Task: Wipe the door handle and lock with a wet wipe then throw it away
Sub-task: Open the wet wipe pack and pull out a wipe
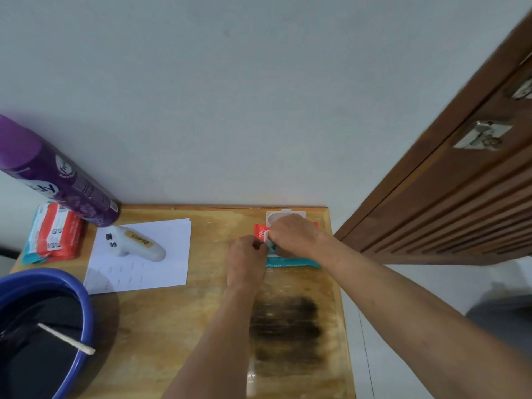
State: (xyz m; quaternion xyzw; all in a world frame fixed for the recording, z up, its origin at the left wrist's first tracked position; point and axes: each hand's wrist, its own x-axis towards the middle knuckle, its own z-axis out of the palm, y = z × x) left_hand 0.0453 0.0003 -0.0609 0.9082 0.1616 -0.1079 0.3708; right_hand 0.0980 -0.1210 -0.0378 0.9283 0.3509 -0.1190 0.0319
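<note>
now, wipe pack [293, 262]: lid flipped open, far right on table [178, 326].
left hand [246, 260]: fingers pinched, pack edge steadied.
right hand [296, 234]: fingertips closed at the opening; wipe hidden.
handling: judged soft, damp, light; best taken by a corner.

home room, wooden table [184, 326], louvred door [449, 203], air freshener can [60, 180]

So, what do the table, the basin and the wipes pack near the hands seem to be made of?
Table: wood, apparently varnished; visible grain, a slight sheen and a dark worn patch. Basin: probably plastic; uniform blue with a smooth, thick rim. Wipes pack: likely soft plastic film, printed red and teal, with a stiffer white flip lid standing open behind the hands.
</note>
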